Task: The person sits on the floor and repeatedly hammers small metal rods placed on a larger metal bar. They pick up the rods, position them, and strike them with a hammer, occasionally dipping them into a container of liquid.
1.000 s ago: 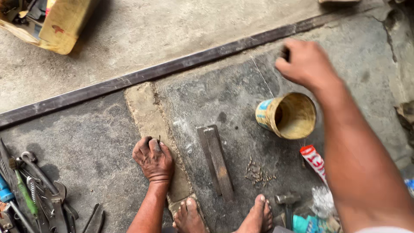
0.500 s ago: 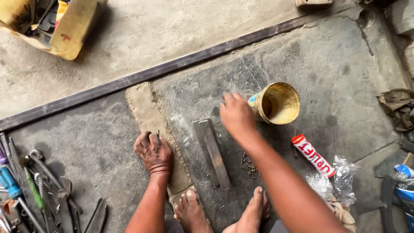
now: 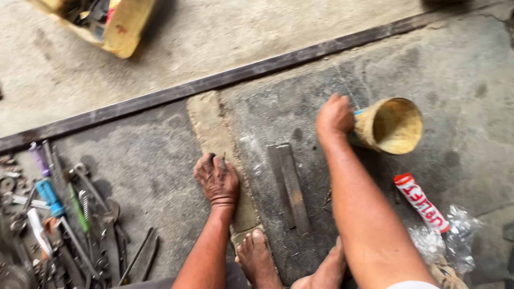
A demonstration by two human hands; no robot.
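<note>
Looking down at a concrete floor, I see a long dark metal bar running across it from 9 o'clock up to 1 o'clock.

Right arm comes in from 5 o'clock. Right hand sits just right of frame centre, and its grip is wrapped around the base end of a yellow can. The can lies tipped on its side, open mouth facing 3 o'clock and up toward the camera; a blue band shows at the end under the fingers.

Left hand is at centre-left, palm down, fingers spread flat on a lighter strip of concrete. Its grip is open, nothing in it.

Tool pile fills the 8 o'clock corner: wrenches, pliers, screwdrivers with blue and green handles, a spring. It is well apart from both hands.

Yellow box at 11 o'clock, cut off by the frame edge.

Flat metal piece lies on the floor between the two forearms, long axis roughly 12 to 6.

Two bare feet at 6 o'clock, the left one just below the left wrist.

Red and white tube at 4 o'clock, near the right forearm, not touching it. Crumpled clear plastic is just beside its lower end.
</note>
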